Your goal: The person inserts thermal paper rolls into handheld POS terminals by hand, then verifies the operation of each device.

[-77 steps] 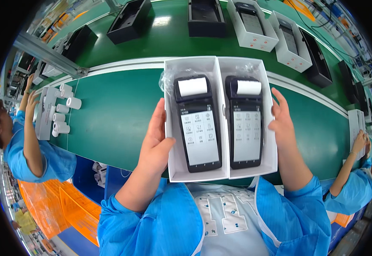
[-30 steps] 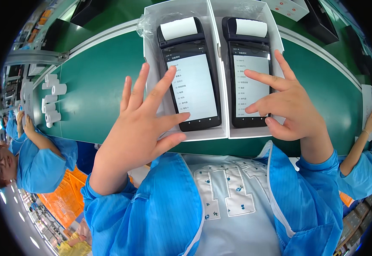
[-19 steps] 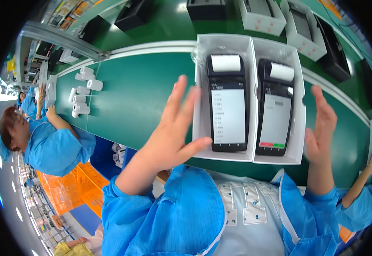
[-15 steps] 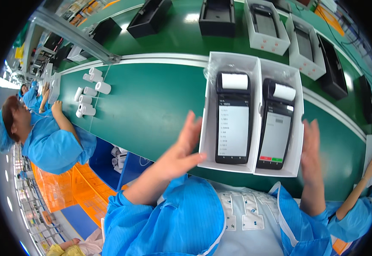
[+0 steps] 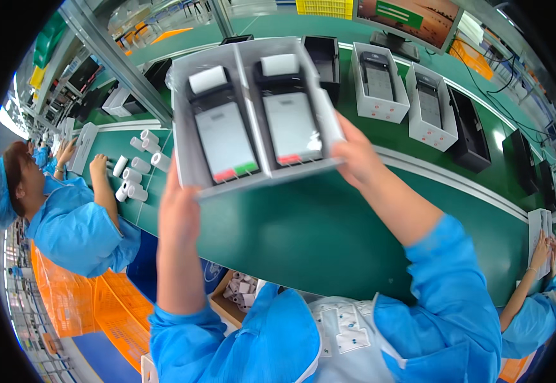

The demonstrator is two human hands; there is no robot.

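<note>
My left hand [image 5: 179, 214] and my right hand [image 5: 358, 157] grip a pair of white open boxes [image 5: 326, 121] side by side, pressing in from the outer sides near the close corners. The pair is raised over the green bench and tilted, somewhat blurred. In the left box lies a black handheld payment terminal [image 5: 225, 137] with a white paper roll at its top; its lit screen shows red and green at the bottom. A second such terminal [image 5: 292, 124] fills the right box, with a red patch visible on its screen. Parts of my fingers are hidden behind the boxes.
Several white paper rolls [image 5: 139, 165] stand and lie at left on the green bench [image 5: 278, 233]. On the far strip are white boxes with terminals [image 5: 380, 83] and black boxes [image 5: 471, 131]. A metal post [image 5: 117, 60] rises at left. Co-workers in blue [image 5: 77, 217] sit on both sides.
Both hands, previously open beside the boxes, now hold them. The boxes have moved up and left, away from me. The right terminal's former list screen at left now shows coloured buttons.
</note>
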